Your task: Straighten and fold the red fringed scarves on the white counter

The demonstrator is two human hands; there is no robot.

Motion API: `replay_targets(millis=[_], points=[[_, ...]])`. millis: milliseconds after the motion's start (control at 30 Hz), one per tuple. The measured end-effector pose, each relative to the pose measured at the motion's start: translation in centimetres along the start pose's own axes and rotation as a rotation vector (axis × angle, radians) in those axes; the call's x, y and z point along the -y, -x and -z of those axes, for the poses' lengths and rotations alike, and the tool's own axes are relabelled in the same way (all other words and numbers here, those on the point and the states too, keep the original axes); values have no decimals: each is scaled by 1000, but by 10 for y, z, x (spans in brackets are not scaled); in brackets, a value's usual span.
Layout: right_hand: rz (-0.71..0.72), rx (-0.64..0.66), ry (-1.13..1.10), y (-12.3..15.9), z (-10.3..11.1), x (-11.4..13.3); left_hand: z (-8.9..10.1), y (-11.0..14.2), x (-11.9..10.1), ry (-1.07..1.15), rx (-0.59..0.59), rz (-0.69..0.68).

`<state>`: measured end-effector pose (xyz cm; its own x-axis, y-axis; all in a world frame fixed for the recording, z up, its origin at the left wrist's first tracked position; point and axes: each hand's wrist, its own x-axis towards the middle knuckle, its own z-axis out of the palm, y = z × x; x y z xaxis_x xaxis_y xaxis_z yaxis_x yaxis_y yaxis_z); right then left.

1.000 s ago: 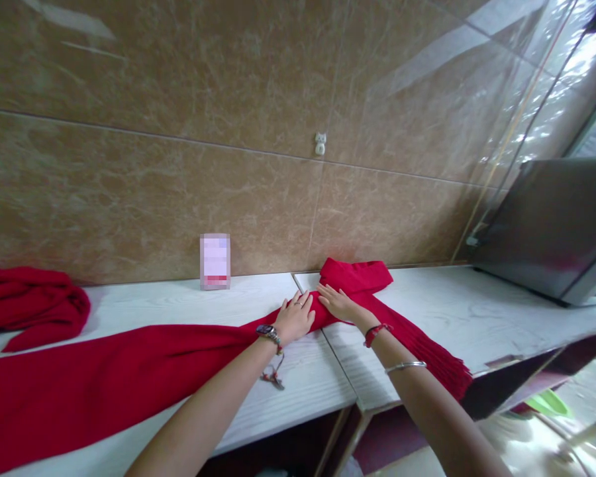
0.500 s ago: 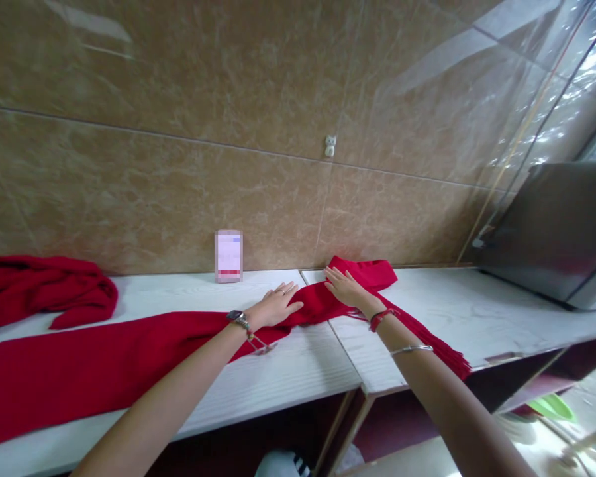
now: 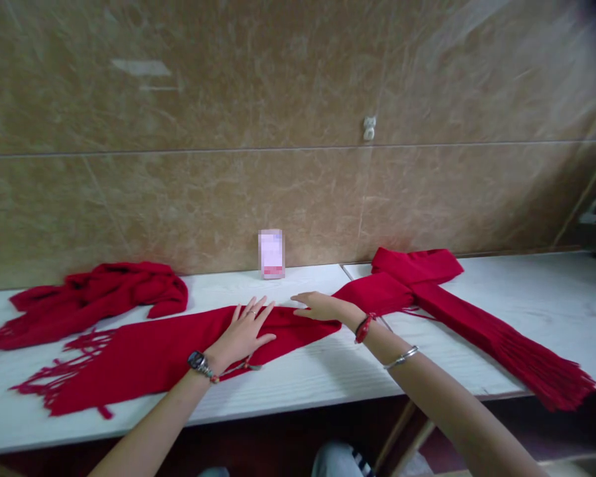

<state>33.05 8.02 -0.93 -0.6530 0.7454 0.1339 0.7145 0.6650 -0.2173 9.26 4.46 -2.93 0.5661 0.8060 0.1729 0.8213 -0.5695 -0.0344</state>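
A long red fringed scarf (image 3: 149, 354) stretches across the white tabletop (image 3: 328, 377). Its left part lies flat with loose tassels at the end; toward the right it narrows, folds over itself and runs off to a second fringed end near the front edge. My left hand (image 3: 243, 331) rests on the flat left part, palm down with fingers spread. Over the narrower middle is my right hand (image 3: 322, 308), its fingers stretched out to the left; whether it presses on the cloth I cannot tell. Neither hand grasps the fabric.
A second red scarf (image 3: 114, 291) lies bunched at the back left. A phone-like upright object (image 3: 271, 255), its face blurred, leans by the brown tiled wall (image 3: 203, 199). A small white cat-shaped figure (image 3: 369, 128) is fixed to the wall. A seam (image 3: 346, 270) divides the tabletop.
Both hands have slid left along the scarf, away from the folded crossing. The view has turned left, bringing the scarf's left fringe into sight and most of the grey appliance out of it.
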Motion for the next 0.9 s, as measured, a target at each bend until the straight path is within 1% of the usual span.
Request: replay_targets(millis=[67,133,167,233,367,467,533,600,667,700,767,833,900], points=[[-1,8,-63,-5,-5,2,-1,17,12,-21,0,114],[12,1,-116,-8,-9,3,-3,29,22,-14,22,214],[23,-5,-139,-9,-11,3,-5,32,26,-5,30,245],[41,-14,-173,-9,-14,4,-9,32,34,16,27,255],[31,-55,-198,-2,-15,3,-18,16,44,38,13,200],[22,-113,-221,4,-13,-1,-17,2,50,49,36,169],[25,-155,-230,5,-13,-4,-10,-7,54,52,87,173],[26,-194,-227,5,-13,-6,1,-18,55,53,183,183],[28,-215,-215,4,-14,-8,13,-30,53,57,261,155],[31,-219,-210,4,-14,-9,18,-37,51,66,271,119],[23,-219,-210,4,-13,-10,22,-48,47,103,227,23],[-8,-204,-219,5,-10,-12,21,-56,42,146,156,-73],[-43,-170,-221,8,-4,-13,17,-57,40,166,117,-146]])
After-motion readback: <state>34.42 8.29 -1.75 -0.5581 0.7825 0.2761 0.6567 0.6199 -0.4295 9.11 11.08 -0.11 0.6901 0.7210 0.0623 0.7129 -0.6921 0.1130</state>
